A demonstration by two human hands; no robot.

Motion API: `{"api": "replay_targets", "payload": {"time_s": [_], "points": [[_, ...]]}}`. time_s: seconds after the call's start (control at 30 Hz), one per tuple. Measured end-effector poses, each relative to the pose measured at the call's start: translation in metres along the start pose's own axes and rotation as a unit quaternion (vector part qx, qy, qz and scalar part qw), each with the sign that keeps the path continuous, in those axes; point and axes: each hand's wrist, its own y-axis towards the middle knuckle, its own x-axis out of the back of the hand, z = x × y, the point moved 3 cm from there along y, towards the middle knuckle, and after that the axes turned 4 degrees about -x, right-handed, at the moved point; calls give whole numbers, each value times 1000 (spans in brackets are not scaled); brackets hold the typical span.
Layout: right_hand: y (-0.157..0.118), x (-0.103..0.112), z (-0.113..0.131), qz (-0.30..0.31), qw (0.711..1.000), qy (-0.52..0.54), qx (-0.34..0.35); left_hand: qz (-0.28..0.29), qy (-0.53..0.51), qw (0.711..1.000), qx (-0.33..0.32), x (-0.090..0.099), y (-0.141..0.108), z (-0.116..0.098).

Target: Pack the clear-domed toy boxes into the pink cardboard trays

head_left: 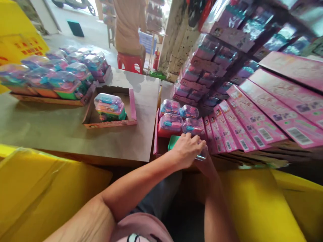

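Observation:
Above the near end of a pink display box [155, 143], my left hand [188, 149] is closed with its fingers curled over a clear plastic case [201, 157]. My right hand [207, 163] grips the same case from below and the right; its fingers are mostly hidden. Just left of my left hand's knuckles shows a green plastic piece [173, 142]; whether it belongs to the held case I cannot tell. Several clear-lidded cases with coloured contents, one of them a front-row case [171, 124], sit in the pink box beyond my hands.
On the table [126, 144] at left, an open cardboard tray [111, 125] holds one case [110, 107]; fuller trays [50, 99] stand behind. Pink cartons [262, 114] lean at right, below stacked packs [209, 64]. Yellow boxes flank me. A person [130, 27] sits on a red stool.

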Motion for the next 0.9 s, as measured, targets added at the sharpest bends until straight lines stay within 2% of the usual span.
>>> {"api": "replay_targets", "payload": {"time_s": [0.07,0.13,0.23,0.27,0.33,0.4,0.43,0.5,0.53,0.57,0.6,0.7,0.8,0.9], "points": [[5,-18,-4,-54,997,-46,-21,2,-7,1000,13,-8,3,-6],[3,-24,-7,-75,994,-72,-43,4,-21,999,25,-11,6,-7],[-6,-3,-13,-12,997,-40,-63,-16,-46,998,35,-11,5,-2],[-10,7,-14,25,998,-12,-63,-39,-64,997,31,-10,2,1],[-13,26,-12,80,993,35,-74,-121,-124,985,10,-11,-11,9],[-10,36,-8,128,986,54,-97,-239,-188,952,23,-17,-32,24],[-7,38,-6,146,982,48,-106,-298,-211,929,63,-23,-46,35],[0,36,-2,167,980,17,-110,-384,-229,871,200,-44,-74,61],[2,34,-1,172,979,7,-109,-400,-230,844,273,-58,-86,73],[4,32,-1,170,979,5,-109,-395,-229,827,328,-71,-96,84],[4,29,-3,161,981,12,-109,-375,-231,823,358,-83,-101,93],[1,24,-9,129,984,68,-103,-309,-245,854,340,-106,-103,105],[-3,23,-10,125,981,114,-96,-297,-259,861,321,-110,-99,105],[0,25,-5,142,980,91,-107,-291,-271,855,332,-108,-99,104]]}}
